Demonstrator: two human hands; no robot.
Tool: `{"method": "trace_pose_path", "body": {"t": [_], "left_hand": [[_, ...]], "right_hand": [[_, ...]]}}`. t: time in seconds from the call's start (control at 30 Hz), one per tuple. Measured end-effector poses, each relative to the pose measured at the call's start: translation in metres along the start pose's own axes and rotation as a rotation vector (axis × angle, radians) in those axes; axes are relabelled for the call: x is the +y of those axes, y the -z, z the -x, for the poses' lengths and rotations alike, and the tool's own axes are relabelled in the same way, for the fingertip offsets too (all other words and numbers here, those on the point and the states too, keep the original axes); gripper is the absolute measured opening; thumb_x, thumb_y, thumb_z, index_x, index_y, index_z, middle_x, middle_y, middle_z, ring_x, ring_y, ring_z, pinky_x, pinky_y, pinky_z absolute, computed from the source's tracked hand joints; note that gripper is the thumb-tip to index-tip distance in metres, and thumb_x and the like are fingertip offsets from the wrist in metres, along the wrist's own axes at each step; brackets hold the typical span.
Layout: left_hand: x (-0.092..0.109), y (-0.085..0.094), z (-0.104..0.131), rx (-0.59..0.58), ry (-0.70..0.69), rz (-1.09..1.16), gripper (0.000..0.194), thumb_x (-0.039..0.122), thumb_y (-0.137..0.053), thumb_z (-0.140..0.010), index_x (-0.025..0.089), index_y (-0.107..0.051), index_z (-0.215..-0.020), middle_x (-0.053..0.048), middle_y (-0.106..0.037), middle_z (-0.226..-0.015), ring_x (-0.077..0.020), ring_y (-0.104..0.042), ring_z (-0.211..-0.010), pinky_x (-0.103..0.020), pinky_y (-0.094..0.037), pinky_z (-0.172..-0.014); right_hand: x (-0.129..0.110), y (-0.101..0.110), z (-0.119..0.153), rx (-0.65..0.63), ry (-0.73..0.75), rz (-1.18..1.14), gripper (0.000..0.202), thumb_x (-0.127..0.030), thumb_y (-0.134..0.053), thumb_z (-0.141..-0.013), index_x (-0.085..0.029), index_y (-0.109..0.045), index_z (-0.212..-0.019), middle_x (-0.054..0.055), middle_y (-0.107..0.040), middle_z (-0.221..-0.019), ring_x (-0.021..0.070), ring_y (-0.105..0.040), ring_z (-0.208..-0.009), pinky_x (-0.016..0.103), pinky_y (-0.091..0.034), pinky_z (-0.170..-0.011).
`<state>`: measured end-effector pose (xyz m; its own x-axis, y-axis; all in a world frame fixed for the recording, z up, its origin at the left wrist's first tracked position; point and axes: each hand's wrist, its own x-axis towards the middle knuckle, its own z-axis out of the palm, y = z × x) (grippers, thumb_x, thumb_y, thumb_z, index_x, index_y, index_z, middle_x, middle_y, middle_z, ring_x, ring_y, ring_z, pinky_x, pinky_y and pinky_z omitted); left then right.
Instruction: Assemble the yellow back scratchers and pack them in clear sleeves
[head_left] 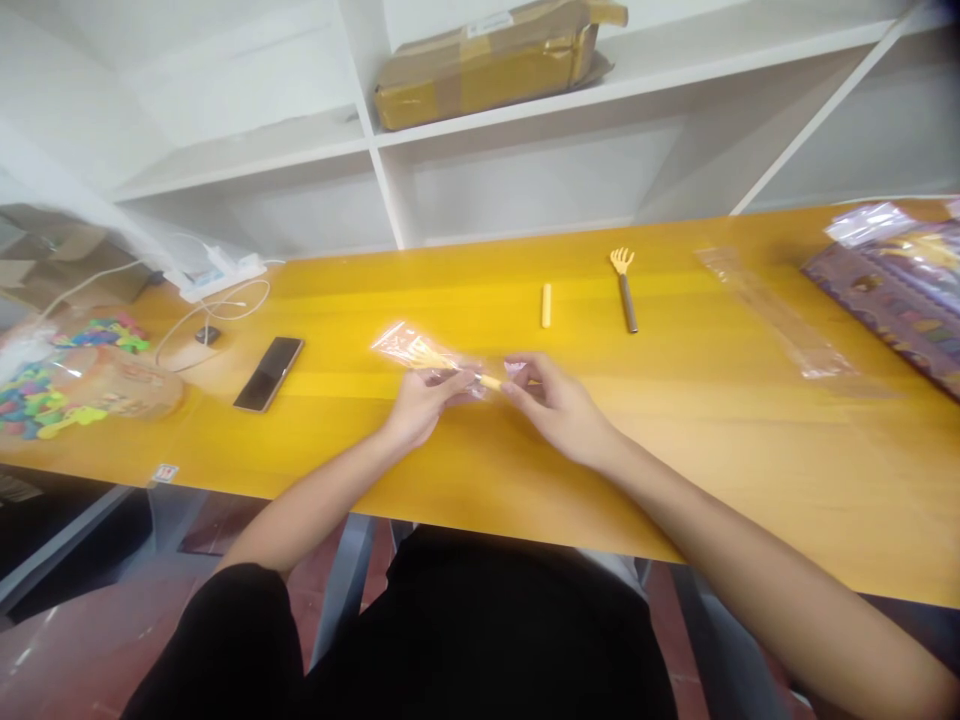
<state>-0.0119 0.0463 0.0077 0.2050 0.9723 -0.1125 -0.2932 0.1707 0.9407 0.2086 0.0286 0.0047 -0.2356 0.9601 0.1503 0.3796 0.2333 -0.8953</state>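
Observation:
My left hand (pixel 421 402) is closed on a clear plastic bag (pixel 401 342) with a yellow claw-headed back scratcher (pixel 426 356) inside; the claw points up and left. Between my hands shows a short yellow stick-like piece (pixel 491 382) at the bag's right end. My right hand (pixel 559 408) pinches the end of that piece, and a small whitish bit of plastic (pixel 514 367) shows at its fingertips. Beyond the hands lie a loose yellow stick (pixel 546 306) and an unwrapped back scratcher (pixel 628 290) with a yellow claw and a dark handle.
A flat clear bag (pixel 780 315) and a purple patterned box (pixel 885 300) lie right. To the left are a phone (pixel 270 374), a power strip (pixel 221 278) with cables, and a tipped plastic jar (pixel 135 380) near colourful pieces (pixel 37 400). White shelves (pixel 375 180) stand behind.

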Motion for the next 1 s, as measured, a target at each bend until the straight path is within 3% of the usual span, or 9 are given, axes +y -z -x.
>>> {"method": "trace_pose_path", "body": {"t": [0.13,0.33,0.53,0.63,0.73,0.9,1.0], "left_hand": [[-0.004,-0.001,0.001,-0.076,0.02,0.008,0.035,0.04,-0.093,-0.078,0.013,-0.084,-0.099,-0.014,-0.082,-0.102,-0.0233,-0.079,-0.089,-0.04,-0.066,-0.089],[0.01,0.005,-0.006,0.051,-0.091,0.061,0.035,0.038,-0.094,-0.078,0.012,-0.082,-0.098,-0.012,-0.081,-0.104,-0.0206,-0.079,-0.087,-0.037,-0.066,-0.089],[0.022,0.01,-0.009,0.074,-0.125,0.105,0.034,0.035,-0.094,-0.077,0.012,-0.081,-0.098,-0.01,-0.081,-0.106,-0.0191,-0.078,-0.093,-0.034,-0.066,-0.089],[0.018,0.01,-0.009,0.046,-0.089,0.104,0.036,0.036,-0.095,-0.076,0.012,-0.081,-0.098,-0.01,-0.081,-0.104,-0.0196,-0.078,-0.092,-0.035,-0.067,-0.088],[0.011,0.008,-0.007,0.006,-0.023,0.089,0.039,0.038,-0.096,-0.074,0.011,-0.08,-0.097,-0.011,-0.082,-0.101,-0.0211,-0.079,-0.09,-0.036,-0.067,-0.087],[0.001,0.001,0.001,-0.107,0.086,0.046,0.039,0.04,-0.094,-0.078,0.009,-0.08,-0.098,-0.012,-0.082,-0.094,-0.0216,-0.08,-0.084,-0.037,-0.067,-0.085],[-0.002,-0.002,0.006,-0.19,0.128,0.001,0.04,0.04,-0.093,-0.079,0.01,-0.08,-0.101,-0.012,-0.082,-0.092,-0.0223,-0.08,-0.083,-0.037,-0.067,-0.084]], "right_hand": [[0.0,-0.006,0.002,-0.012,0.008,-0.068,0.047,-0.054,-0.058,-0.101,-0.023,-0.053,-0.135,0.007,-0.065,-0.106,0.0224,-0.067,-0.089,0.039,-0.057,-0.081],[0.006,-0.001,-0.004,0.041,0.033,-0.333,0.04,-0.048,-0.068,-0.096,-0.023,-0.056,-0.125,0.004,-0.06,-0.104,0.0144,-0.061,-0.077,0.032,-0.054,-0.068],[0.005,0.007,-0.01,0.042,0.019,-0.525,0.039,-0.048,-0.083,-0.089,-0.021,-0.063,-0.109,0.004,-0.071,-0.098,0.0173,-0.072,-0.086,0.037,-0.06,-0.086],[0.006,0.006,-0.01,0.018,0.003,-0.57,0.044,-0.05,-0.088,-0.083,-0.021,-0.064,-0.105,0.004,-0.073,-0.094,0.0196,-0.075,-0.084,0.04,-0.063,-0.085],[0.009,0.004,-0.009,0.04,0.043,-0.464,0.047,-0.053,-0.089,-0.083,-0.021,-0.064,-0.107,0.003,-0.074,-0.089,0.0195,-0.074,-0.077,0.038,-0.062,-0.075],[0.015,0.002,-0.005,0.206,0.336,-0.007,0.04,-0.055,-0.081,-0.091,-0.022,-0.068,-0.109,0.003,-0.069,-0.083,0.0165,-0.064,-0.068,0.033,-0.054,-0.064],[0.017,0.002,-0.004,0.204,0.456,0.137,0.037,-0.053,-0.077,-0.095,-0.023,-0.067,-0.114,0.004,-0.066,-0.087,0.0161,-0.06,-0.067,0.033,-0.053,-0.064]]}}
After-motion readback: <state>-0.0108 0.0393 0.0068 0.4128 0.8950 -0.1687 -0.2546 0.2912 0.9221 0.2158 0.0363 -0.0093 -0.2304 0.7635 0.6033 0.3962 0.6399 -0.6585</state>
